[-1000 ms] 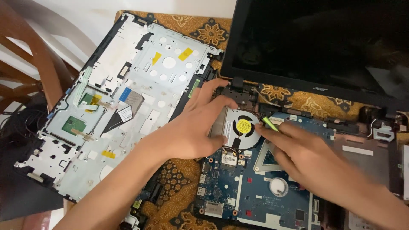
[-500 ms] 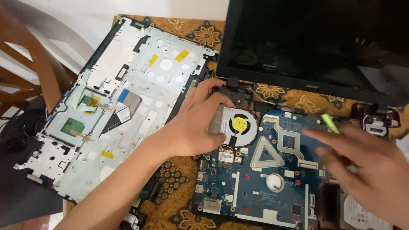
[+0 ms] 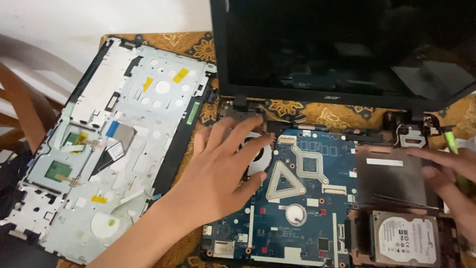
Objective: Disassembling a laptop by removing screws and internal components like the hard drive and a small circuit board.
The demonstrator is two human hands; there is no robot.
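Opened laptop base on the patterned desk, both hands on it.

Nearest, at 5 o'clock, a silver hard drive in its bay; beside it a blue motherboard with copper heat pipe. Left hand spread flat, fingers over the fan. Right hand at 3 o'clock, pinching a green screwdriver. At 9 o'clock, upturned keyboard cover. Farthest, at 12 o'clock, dark screen.

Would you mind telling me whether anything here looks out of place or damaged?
Nothing looks broken. The laptop's top cover lies upside down, askew beside the bare blue circuit board, and the left hand covers the fan.
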